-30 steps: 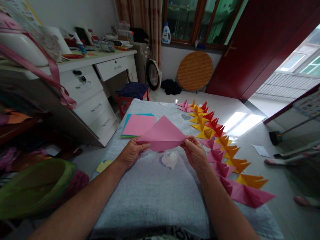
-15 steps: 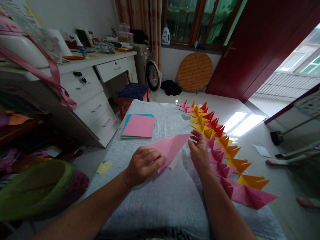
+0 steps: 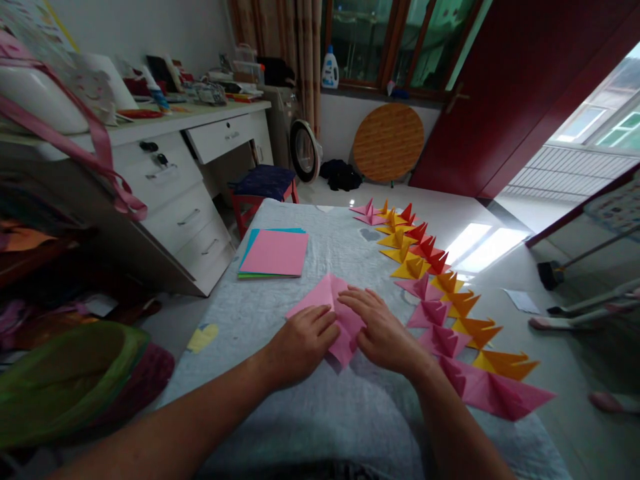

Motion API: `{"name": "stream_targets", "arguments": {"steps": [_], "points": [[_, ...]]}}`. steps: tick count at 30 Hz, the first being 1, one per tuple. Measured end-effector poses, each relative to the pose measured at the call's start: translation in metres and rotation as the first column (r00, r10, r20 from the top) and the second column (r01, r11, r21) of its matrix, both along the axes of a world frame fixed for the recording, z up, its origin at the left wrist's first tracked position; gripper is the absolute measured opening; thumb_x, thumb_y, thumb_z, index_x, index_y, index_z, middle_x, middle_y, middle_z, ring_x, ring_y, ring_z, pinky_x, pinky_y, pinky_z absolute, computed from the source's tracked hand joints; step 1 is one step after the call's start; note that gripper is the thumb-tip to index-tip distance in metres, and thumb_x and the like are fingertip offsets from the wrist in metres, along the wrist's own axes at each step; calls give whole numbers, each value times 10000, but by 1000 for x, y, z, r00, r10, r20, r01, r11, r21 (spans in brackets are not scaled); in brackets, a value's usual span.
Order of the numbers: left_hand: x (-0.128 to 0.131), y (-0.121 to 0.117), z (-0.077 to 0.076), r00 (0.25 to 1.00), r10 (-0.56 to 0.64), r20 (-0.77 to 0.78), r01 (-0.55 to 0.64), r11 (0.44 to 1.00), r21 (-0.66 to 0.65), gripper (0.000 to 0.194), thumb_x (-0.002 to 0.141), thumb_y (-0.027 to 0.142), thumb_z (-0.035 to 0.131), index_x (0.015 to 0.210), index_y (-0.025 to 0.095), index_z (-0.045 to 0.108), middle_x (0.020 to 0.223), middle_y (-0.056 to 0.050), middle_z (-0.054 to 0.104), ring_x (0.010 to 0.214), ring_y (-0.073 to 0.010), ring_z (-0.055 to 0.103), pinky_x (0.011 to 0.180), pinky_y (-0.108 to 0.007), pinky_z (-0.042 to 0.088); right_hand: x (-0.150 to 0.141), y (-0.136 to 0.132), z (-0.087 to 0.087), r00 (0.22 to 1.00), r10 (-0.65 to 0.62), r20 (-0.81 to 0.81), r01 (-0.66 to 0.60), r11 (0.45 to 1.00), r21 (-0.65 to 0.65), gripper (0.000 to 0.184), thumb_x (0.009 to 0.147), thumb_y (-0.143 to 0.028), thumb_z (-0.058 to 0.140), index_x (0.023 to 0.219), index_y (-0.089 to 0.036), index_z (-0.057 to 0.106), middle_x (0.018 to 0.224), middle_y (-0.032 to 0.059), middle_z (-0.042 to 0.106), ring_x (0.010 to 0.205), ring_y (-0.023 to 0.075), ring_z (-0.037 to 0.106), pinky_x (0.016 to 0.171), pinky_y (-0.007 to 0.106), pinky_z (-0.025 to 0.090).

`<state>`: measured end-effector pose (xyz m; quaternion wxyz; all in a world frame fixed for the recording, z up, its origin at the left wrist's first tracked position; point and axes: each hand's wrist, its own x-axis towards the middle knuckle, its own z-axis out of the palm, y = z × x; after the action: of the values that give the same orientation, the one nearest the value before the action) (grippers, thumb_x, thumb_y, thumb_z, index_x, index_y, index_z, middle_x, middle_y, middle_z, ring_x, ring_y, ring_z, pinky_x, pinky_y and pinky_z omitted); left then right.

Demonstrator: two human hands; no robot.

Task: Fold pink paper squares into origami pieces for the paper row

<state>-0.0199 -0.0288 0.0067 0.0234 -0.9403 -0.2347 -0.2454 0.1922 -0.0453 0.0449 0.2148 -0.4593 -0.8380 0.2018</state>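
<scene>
A pink square of paper (image 3: 320, 291) lies unfolded in front of me with one corner toward me, and crease lines run through its middle. My left hand (image 3: 306, 341) rests on its left part, fingers laid over the paper and slightly bent, thumb hidden. On the right part lies my right hand (image 3: 383, 328), its fingers stretched out flat and the thumb apart. Both hands touch the paper, and their fingertips nearly meet at its centre. Beyond my left hand is a stack of square paper (image 3: 277, 252), pink on top with blue and green edges showing.
Folded paper cranes, pink (image 3: 445, 340), yellow (image 3: 413, 268), orange (image 3: 475, 328) and red (image 3: 435, 257), stand in rows along the right edge of the cloth-covered table (image 3: 280, 427). A green-lined basket (image 3: 75, 373) is at the left. A stool (image 3: 265, 183) stands beyond the table.
The pink paper, folded into a triangle and raised in my left hand before, is now opened out and lower. My right hand has moved left onto it, and my left hand now lies over it.
</scene>
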Motion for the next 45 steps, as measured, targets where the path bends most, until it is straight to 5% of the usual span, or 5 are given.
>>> {"name": "stream_targets", "arguments": {"steps": [11,20,27,34,45], "points": [[-11,-6,0,998,-25,50,33,983,-180,265,919,132,429,1134,120,583,1147,-172,707,1098,-268,672,963,-442,556,2,-12,-3,965,156,209,-93,955,-282,991,597,-80,502,1565,-157,301,1640,103,254,1540,287,107,1233,574,100],[-15,-2,7,987,129,97,-51,818,-574,404,799,48,505,1171,195,562,1116,-68,739,1026,-212,710,903,-338,554,5,-5,-15,997,24,73,-8,978,-209,479,893,-109,473,1328,-237,629,1469,87,550,1431,276,413,1163,541,319],[-15,7,14,898,409,162,-150,632,-760,324,914,250,568,1237,223,565,937,-23,765,825,-191,725,745,-284,528,0,5,-18,982,-160,-101,140,974,-177,273,935,-217,456,805,-194,695,811,43,723,793,190,652,745,299,480],[-12,11,-3,863,465,196,-244,724,-645,453,942,201,482,1392,199,431,949,-34,714,815,-178,699,761,-299,543,-9,6,-39,872,-432,-231,396,899,-189,177,868,-251,504,1024,-197,569,644,-46,560,587,151,532,578,254,363],[-11,21,-6,901,433,11,-381,805,-455,299,981,169,441,1145,211,687,898,-30,673,806,-163,680,751,-271,552,-14,10,-44,871,-447,-204,436,894,-101,100,854,-240,481,844,-215,578,698,0,631,626,165,575,613,266,390]]}}
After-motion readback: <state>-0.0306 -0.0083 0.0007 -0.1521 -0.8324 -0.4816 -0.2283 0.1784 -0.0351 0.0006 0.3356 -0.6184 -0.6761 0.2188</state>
